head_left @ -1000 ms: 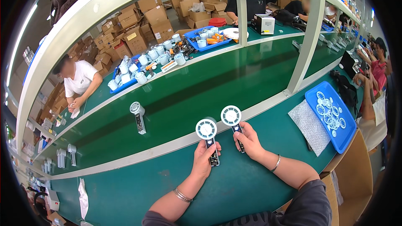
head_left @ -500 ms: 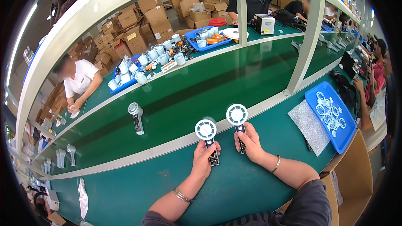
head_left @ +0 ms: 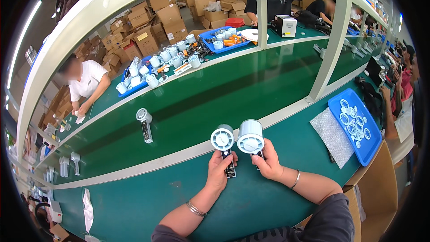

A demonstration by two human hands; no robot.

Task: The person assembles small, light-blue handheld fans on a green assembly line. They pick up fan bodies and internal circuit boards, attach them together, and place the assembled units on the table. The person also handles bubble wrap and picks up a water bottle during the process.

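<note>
My left hand (head_left: 217, 173) is closed around the handle of a pale blue handheld fan (head_left: 222, 139), thumb on the handle's open front, where dark circuit parts show. The fan's slotted round head faces up toward me. Beside it, my right hand (head_left: 270, 165) grips a second handheld fan (head_left: 251, 130) by its handle. That fan is tilted, so the smooth side of its drum-shaped head shows above the white round face. The two heads are close together over the bench's inner edge. My right fingers hide most of the second handle.
Another handheld fan (head_left: 144, 125) lies on the green conveyor belt (head_left: 197, 103), with several more at far left. At right, a blue tray (head_left: 370, 151) of white rings overlaps bubble wrap (head_left: 332, 134), near an open carton (head_left: 378, 183). A pale metal post (head_left: 330, 47) rises beyond.
My right hand has tipped its fan, turning the face downward and bringing the side of the drum into sight. The left fan has tilted slightly. Both hands keep their grip.
</note>
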